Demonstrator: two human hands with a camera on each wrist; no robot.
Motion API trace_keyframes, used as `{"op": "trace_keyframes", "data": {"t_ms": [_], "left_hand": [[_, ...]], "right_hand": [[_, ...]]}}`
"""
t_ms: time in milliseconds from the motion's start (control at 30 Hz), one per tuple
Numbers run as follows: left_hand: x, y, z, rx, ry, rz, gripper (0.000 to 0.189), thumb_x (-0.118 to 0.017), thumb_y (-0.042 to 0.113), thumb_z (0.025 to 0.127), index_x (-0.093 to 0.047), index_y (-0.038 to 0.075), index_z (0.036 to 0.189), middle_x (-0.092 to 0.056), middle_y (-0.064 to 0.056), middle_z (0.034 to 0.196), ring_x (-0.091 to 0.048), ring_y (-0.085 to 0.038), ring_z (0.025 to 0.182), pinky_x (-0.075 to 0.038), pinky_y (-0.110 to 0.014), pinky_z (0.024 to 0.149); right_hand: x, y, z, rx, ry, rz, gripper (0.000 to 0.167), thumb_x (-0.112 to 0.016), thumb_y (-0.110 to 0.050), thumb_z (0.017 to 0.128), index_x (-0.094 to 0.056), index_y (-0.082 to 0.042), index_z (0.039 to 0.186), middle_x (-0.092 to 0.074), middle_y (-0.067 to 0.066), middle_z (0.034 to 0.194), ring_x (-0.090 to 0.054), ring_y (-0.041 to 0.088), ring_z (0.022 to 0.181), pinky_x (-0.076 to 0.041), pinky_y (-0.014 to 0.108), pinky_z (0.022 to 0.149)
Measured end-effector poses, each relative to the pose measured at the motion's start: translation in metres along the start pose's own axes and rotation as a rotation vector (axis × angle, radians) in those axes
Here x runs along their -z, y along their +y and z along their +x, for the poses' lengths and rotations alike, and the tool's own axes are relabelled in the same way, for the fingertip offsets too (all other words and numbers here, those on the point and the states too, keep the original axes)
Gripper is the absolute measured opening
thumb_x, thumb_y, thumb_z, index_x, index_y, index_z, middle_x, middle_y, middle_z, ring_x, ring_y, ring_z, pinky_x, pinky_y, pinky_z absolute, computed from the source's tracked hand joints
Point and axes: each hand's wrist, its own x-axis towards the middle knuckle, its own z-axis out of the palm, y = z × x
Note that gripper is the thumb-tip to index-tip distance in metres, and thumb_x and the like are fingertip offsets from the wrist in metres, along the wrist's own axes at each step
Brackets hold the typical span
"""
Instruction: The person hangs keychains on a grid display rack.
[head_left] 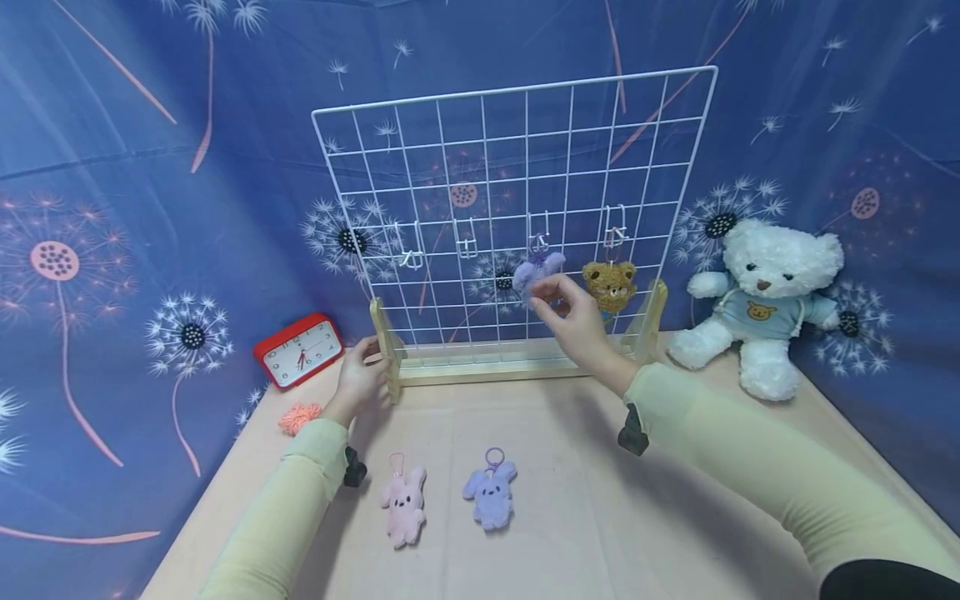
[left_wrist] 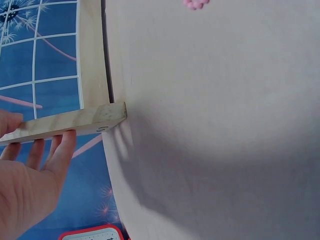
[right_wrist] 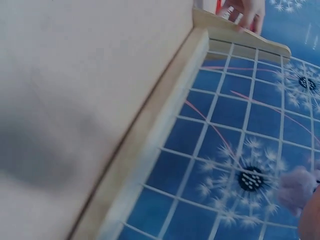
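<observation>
My left hand (head_left: 362, 379) grips the left wooden end piece (left_wrist: 75, 120) of the stand, thumb on one side and fingers on the other. The stand carries a white wire grid (head_left: 506, 200). At the grid's right half, my right hand (head_left: 573, 321) pinches the lower part of a purple plush keychain (head_left: 538, 271), which hangs below a white hook (head_left: 538, 237). The hand hides much of its body. In the right wrist view only a bit of the purple plush (right_wrist: 295, 187) shows. Beside it a brown bear keychain (head_left: 610, 287) hangs from another hook (head_left: 615, 236).
Two more hooks, the left one (head_left: 410, 257) and a middle one (head_left: 467, 247), hang on the grid. A pink bunny keychain (head_left: 406, 508) and a purple one (head_left: 491, 497) lie in front. Around stand a red clock (head_left: 300, 350), a coral fuzzy item (head_left: 299, 418) and a white teddy bear (head_left: 772, 308).
</observation>
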Motion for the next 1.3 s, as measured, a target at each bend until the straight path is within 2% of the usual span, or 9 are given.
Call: {"op": "trace_keyframes", "data": {"t_ms": [200,433,667,733,867,967,1000,1200,1300], "left_hand": [[0.000,0.000,0.001,-0.015,0.006,0.013,0.053,-0.057,-0.004,0.098,-0.043,-0.004,0.149,-0.051,-0.030,0.142,-0.055,-0.044,0.125,-0.056,-0.020,0.082],[0.001,0.000,0.001,-0.008,0.017,0.020,0.054,-0.058,-0.004,0.097,-0.044,-0.003,0.149,-0.051,-0.029,0.142,-0.055,-0.044,0.125,-0.056,-0.037,0.095],[0.000,0.002,-0.001,0.011,0.015,0.006,0.054,-0.058,-0.004,0.098,-0.043,-0.002,0.150,-0.050,-0.030,0.142,-0.055,-0.045,0.125,-0.056,-0.026,0.088],[-0.001,0.002,0.000,0.007,0.018,0.008,0.054,-0.058,-0.004,0.098,-0.044,-0.002,0.149,-0.051,-0.029,0.142,-0.055,-0.044,0.125,-0.056,-0.031,0.092],[-0.002,0.003,0.000,0.000,0.021,0.015,0.053,-0.058,-0.003,0.097,-0.044,-0.002,0.149,-0.051,-0.028,0.142,-0.055,-0.044,0.125,-0.054,-0.042,0.100],[-0.002,0.004,0.000,0.000,0.020,0.014,0.054,-0.058,-0.004,0.097,-0.044,-0.002,0.149,-0.051,-0.029,0.142,-0.055,-0.045,0.126,-0.052,-0.045,0.102],[-0.002,0.004,0.000,0.002,0.022,0.010,0.054,-0.058,-0.004,0.097,-0.044,-0.002,0.149,-0.051,-0.028,0.142,-0.055,-0.045,0.126,-0.052,-0.046,0.102],[-0.001,0.004,0.000,0.011,0.020,0.007,0.055,-0.058,-0.004,0.097,-0.043,-0.002,0.150,-0.050,-0.030,0.143,-0.054,-0.046,0.126,-0.056,-0.038,0.096],[-0.001,0.004,0.000,0.017,0.020,0.002,0.055,-0.058,-0.004,0.097,-0.043,-0.001,0.150,-0.050,-0.030,0.143,-0.054,-0.046,0.126,-0.057,-0.032,0.090]], "right_hand": [[-0.012,0.015,-0.015,-0.060,-0.069,0.041,0.019,-0.066,-0.010,0.101,-0.066,-0.002,0.118,-0.067,0.016,0.111,-0.061,0.023,0.099,-0.049,0.034,0.079],[-0.031,0.027,-0.034,-0.154,-0.226,0.026,0.019,-0.069,-0.010,0.099,-0.068,-0.004,0.117,-0.072,0.009,0.105,-0.065,0.022,0.097,-0.055,0.034,0.077],[-0.053,0.041,-0.056,-0.169,-0.375,0.048,0.019,-0.071,-0.003,0.094,-0.069,0.000,0.113,-0.071,0.011,0.102,-0.065,0.024,0.093,-0.056,0.038,0.085],[-0.058,0.044,-0.061,-0.167,-0.420,0.043,0.019,-0.071,-0.003,0.094,-0.070,0.001,0.113,-0.071,0.009,0.100,-0.064,0.022,0.091,-0.055,0.037,0.085],[-0.064,0.052,-0.072,-0.181,-0.506,0.039,0.020,-0.072,-0.003,0.093,-0.070,0.004,0.111,-0.068,0.006,0.094,-0.062,0.018,0.087,-0.055,0.031,0.075],[-0.069,0.056,-0.079,-0.214,-0.561,0.047,0.018,-0.072,-0.003,0.093,-0.070,0.004,0.109,-0.067,0.004,0.092,-0.060,0.017,0.085,-0.056,0.030,0.069],[-0.070,0.057,-0.081,-0.221,-0.576,0.045,0.017,-0.072,-0.003,0.092,-0.070,0.004,0.108,-0.067,0.003,0.092,-0.060,0.016,0.085,-0.056,0.029,0.070],[-0.077,0.059,-0.092,-0.259,-0.657,-0.010,0.017,-0.076,-0.005,0.089,-0.072,0.002,0.104,-0.069,0.000,0.090,-0.060,0.012,0.083,-0.053,0.026,0.079],[-0.078,0.059,-0.096,-0.283,-0.694,-0.028,0.017,-0.078,-0.005,0.087,-0.072,0.000,0.102,-0.069,-0.001,0.087,-0.060,0.011,0.080,-0.053,0.025,0.077]]}}
